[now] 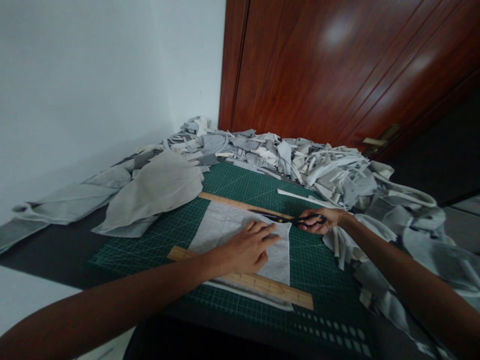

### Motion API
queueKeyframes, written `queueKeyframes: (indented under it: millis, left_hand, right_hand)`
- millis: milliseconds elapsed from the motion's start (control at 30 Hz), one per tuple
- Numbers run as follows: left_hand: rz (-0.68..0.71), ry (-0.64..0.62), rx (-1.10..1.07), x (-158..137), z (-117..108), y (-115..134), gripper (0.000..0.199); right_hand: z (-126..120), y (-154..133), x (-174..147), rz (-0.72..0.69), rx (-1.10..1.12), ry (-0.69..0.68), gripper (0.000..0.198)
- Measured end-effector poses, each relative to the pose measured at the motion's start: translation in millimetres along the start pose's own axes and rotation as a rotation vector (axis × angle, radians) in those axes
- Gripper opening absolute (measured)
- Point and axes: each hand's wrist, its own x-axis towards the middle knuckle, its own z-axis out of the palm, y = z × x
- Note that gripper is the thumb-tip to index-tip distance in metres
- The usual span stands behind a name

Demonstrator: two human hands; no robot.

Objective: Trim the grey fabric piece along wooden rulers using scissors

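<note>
My left hand (pixel 249 247) lies flat with fingers spread on a light grey piece of fabric (pixel 221 222). A pair of black-handled scissors (pixel 296 220) is in my right hand (pixel 322 220), fingers wrapped round the handles. The blades point left along the fabric's far edge, near its far right corner. Just beyond that edge runs a wooden ruler (pixel 215 199). A second wooden ruler (pixel 277 288) lies across the near part of the fabric, partly hidden under my left forearm. A narrow fabric edge shows on its near side.
Everything rests on a green gridded cutting mat (pixel 240 180). Heaped grey and white fabric scraps (pixel 262 150) line the back and right side. Larger grey fabric pieces (pixel 157 185) lie at left. A thin white strip (pixel 300 196) sits beyond the scissors. A wooden door (pixel 300 65) stands behind.
</note>
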Motion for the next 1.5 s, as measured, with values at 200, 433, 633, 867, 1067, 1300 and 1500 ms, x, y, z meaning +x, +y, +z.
queueKeyframes:
  millis: [200,433,633,867,1067,1300,1500]
  left_hand:
    - [0.001,0.021,0.004,-0.1,2.0,-1.1,0.052]
    - [0.005,0.011,0.003,0.4,3.6,-1.9,0.052]
    - [0.010,0.019,0.006,0.2,5.4,-2.5,0.052]
    - [0.003,0.013,-0.002,1.0,4.4,-1.8,0.053]
    - [0.005,0.006,-0.006,1.6,2.6,-0.7,0.052]
    - [0.003,0.011,-0.005,0.9,4.2,-2.2,0.052]
    - [0.001,0.005,0.011,0.4,5.3,-2.3,0.052]
  right_hand:
    - [1.9,-8.4,7.1,0.019,-0.007,0.016,0.039]
    - [-4.4,-8.5,8.5,-0.010,-0.043,0.021,0.036]
    - [-7.1,-9.4,5.7,-0.006,-0.069,0.056,0.037]
    - [-14.0,-4.9,5.8,-0.027,-0.102,0.045,0.034]
    - [-11.6,-4.6,6.7,-0.002,-0.099,0.039,0.031]
    - [-6.1,-3.9,13.6,-0.028,0.038,-0.082,0.035]
    - [-1.6,-17.8,20.0,-0.010,0.009,-0.071,0.036]
